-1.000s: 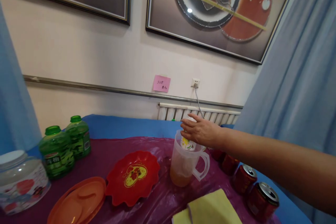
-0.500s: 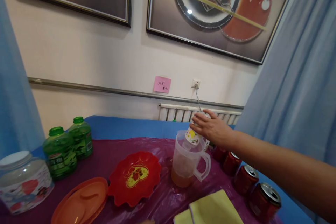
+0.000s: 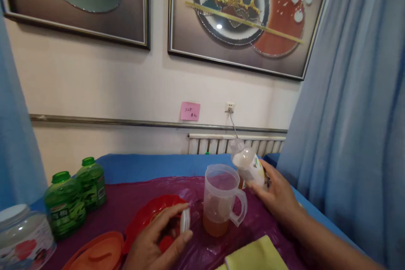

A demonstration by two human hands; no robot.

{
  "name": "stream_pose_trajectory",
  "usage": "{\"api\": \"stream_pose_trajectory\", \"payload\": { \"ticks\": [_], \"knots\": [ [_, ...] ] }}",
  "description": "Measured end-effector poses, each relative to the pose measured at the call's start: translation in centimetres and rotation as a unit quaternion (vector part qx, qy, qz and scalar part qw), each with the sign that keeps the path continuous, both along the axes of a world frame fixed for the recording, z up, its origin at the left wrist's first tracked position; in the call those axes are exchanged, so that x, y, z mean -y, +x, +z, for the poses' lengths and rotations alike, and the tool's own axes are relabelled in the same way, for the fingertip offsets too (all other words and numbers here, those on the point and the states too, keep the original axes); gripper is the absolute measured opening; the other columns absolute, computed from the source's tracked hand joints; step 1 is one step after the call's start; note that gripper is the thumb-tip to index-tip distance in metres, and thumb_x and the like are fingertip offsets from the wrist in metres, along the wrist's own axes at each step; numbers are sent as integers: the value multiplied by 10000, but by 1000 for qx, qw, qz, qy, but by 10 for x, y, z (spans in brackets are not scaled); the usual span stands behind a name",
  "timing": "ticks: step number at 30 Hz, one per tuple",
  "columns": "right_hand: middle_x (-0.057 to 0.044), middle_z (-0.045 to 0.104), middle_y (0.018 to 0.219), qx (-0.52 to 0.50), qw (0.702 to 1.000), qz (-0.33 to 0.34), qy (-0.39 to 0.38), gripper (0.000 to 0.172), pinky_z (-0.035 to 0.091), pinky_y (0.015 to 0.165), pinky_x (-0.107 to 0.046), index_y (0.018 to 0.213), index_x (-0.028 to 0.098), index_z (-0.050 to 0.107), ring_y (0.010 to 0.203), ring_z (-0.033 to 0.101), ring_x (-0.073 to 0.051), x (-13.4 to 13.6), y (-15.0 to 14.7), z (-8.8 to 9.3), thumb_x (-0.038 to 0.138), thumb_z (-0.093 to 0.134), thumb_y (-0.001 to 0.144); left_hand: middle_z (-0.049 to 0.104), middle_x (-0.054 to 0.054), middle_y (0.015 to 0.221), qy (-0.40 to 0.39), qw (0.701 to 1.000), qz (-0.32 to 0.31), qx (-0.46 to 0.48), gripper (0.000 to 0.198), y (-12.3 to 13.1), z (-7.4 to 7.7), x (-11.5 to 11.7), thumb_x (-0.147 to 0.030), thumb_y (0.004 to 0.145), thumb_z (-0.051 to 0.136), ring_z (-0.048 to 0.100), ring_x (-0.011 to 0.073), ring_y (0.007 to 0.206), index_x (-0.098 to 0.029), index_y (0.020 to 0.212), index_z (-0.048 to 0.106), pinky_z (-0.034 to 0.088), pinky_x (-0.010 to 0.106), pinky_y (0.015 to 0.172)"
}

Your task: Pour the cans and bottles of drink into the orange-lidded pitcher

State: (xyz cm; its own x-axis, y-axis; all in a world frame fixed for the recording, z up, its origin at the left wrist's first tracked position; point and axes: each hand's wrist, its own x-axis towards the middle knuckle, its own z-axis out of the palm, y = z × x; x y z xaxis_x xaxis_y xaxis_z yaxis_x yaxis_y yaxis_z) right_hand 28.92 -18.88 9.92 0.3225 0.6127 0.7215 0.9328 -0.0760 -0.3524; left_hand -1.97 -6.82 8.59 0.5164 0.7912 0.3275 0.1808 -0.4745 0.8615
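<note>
My right hand (image 3: pixel 277 196) is closed around a small white bottle (image 3: pixel 247 164) with a colourful label, tilted neck-up to the left just above and right of a clear plastic pitcher (image 3: pixel 221 199). The pitcher stands on the purple sheet and holds a little orange liquid at its bottom. My left hand (image 3: pixel 155 242) has come in at the lower middle, fingers pinched on a small white cap (image 3: pixel 185 220), over the red scalloped dish (image 3: pixel 148 215).
Two green bottles (image 3: pixel 74 196) stand at the left, with a patterned glass jar (image 3: pixel 22 236) at the far left. An orange lid (image 3: pixel 98 253) lies by the red dish, a yellow cloth (image 3: pixel 257 255) at the bottom. Blue curtain (image 3: pixel 354 114) hangs right; a radiator (image 3: pixel 215 143) sits behind.
My right hand lifted the small bottle out of the pitcher and drew it back to the right. My left hand came into view holding the white cap. The view tilted up.
</note>
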Motion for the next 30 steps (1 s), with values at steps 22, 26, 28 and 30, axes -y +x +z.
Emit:
{"api": "stream_pose_trajectory", "payload": {
  "ticks": [22, 26, 28, 30],
  "knots": [
    [-150, 726, 1175, 57, 994, 36, 86, 735, 610, 780, -501, 1448, 228, 450, 988, 723, -377, 26, -83, -146, 434, 716, 795, 746, 20, 1192, 154, 969, -136, -140, 371, 19, 56, 28, -346, 833, 718, 676, 259, 1128, -368, 1204, 714, 555, 373, 975],
    [-114, 760, 1119, -42, 989, 118, 76, 716, 634, 758, -405, 1379, 233, 542, 936, 750, -329, 22, -97, -154, 627, 691, 800, 714, 9, 1288, 105, 963, -217, -123, 310, 13, 57, 31, -296, 915, 615, 653, 229, 1208, -375, 1197, 717, 518, 386, 1049],
    [-102, 771, 1100, -79, 984, 150, 58, 658, 639, 749, -375, 1346, 245, 590, 920, 757, -312, 20, -106, -158, 634, 669, 821, 697, 33, 1318, 80, 967, -218, -101, 309, 13, 55, 41, -335, 921, 614, 647, 238, 1221, -346, 1214, 710, 525, 387, 1044],
    [-104, 767, 1125, -98, 982, 157, 39, 565, 637, 783, -382, 1323, 259, 630, 952, 753, -315, 19, -117, -161, 576, 658, 856, 709, 60, 1291, 78, 974, -199, -77, 348, 14, 53, 52, -392, 896, 649, 649, 256, 1215, -311, 1230, 703, 523, 389, 1049]
  ]
}}
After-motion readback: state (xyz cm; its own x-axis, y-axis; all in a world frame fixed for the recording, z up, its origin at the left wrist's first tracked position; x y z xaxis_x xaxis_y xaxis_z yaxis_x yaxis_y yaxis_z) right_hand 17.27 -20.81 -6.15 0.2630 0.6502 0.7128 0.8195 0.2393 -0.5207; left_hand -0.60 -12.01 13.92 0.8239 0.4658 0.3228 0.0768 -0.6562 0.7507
